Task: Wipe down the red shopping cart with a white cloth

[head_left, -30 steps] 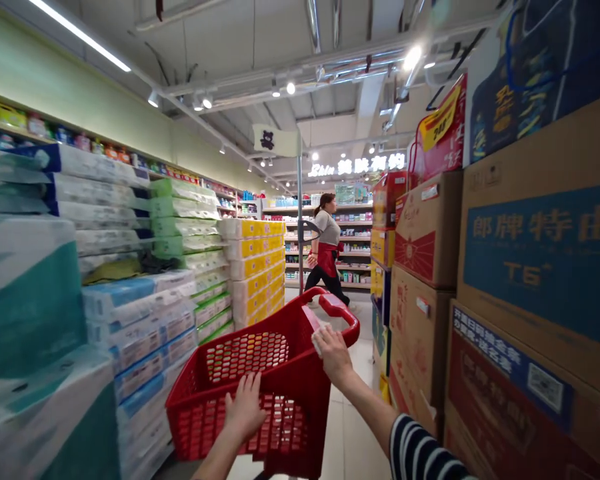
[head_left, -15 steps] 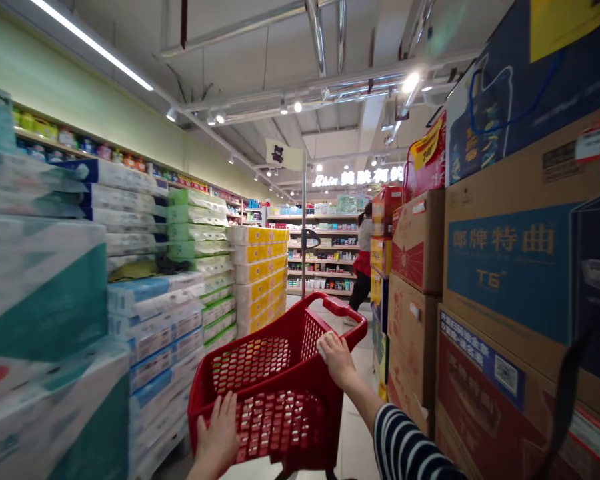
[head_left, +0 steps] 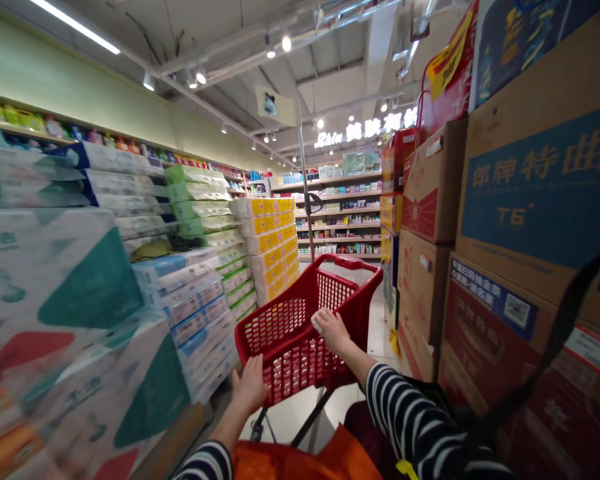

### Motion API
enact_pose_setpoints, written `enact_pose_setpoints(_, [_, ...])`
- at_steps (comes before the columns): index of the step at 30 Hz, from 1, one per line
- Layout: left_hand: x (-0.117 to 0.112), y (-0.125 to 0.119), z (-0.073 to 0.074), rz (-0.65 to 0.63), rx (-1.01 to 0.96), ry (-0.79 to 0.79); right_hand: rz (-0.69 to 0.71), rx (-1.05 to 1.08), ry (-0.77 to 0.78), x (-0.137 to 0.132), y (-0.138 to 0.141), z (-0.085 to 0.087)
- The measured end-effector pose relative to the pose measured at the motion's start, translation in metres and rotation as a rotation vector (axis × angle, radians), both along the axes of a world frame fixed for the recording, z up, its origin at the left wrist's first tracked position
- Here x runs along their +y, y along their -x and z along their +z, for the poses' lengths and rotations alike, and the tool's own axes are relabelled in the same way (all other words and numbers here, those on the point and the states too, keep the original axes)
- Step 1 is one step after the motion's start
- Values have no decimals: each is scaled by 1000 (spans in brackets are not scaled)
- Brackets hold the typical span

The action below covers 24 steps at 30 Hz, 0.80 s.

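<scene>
A red plastic shopping cart (head_left: 365, 307) with a perforated basket stands in front of me at an angle, its handle end pointing away. My left hand (head_left: 251, 387) rests at the near end of the basket, fingers stretched out over its edge, with nothing seen in it. My right hand (head_left: 333, 330) is closed around a small white wad (head_left: 317, 323), cloth or tissue, at the basket's near side rim. Part of the wad is hidden under the fingers. Dark metal cart legs (head_left: 313, 419) show below the basket.
Brown and red cartons (head_left: 535, 200) are piled high along the right. Wrapped paper packs (head_left: 35, 280) and yellow-white packs (head_left: 275, 230) line the left. A metal pole (head_left: 303, 167) with a flag rises beyond the cart. Stocked shelves (head_left: 340, 211) close off the far end.
The cart and both hands appear farther right and higher in view. My orange clothing and left sleeve have come into view. The person by the far shelves is no longer visible.
</scene>
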<state>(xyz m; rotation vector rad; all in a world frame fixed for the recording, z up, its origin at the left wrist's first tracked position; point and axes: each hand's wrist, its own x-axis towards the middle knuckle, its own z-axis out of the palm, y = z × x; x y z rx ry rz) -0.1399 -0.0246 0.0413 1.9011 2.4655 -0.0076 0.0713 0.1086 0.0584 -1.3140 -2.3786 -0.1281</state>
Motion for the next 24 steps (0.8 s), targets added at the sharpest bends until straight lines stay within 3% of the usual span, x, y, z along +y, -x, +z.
enact_pose_setpoints(4, [-6, -5, -5, -57, -6, -14, -11, -8, 38, -14, 6, -5])
enact_pose_setpoints(10, [-1, 1, -11, -157, -22, -26, 185, -15, 75, -47, 28, -16])
enact_pose_setpoints(16, [7, 22, -21, -225, 68, -65, 8, 127, 94, -45, 35, -19])
enact_pose_setpoints(21, [5, 18, -15, -307, 129, -93, 228, 131, 42, -80, 60, -27])
enact_pose_setpoints(24, [5, 22, -11, -412, 126, -51, 283, 134, 56, -89, 57, -29])
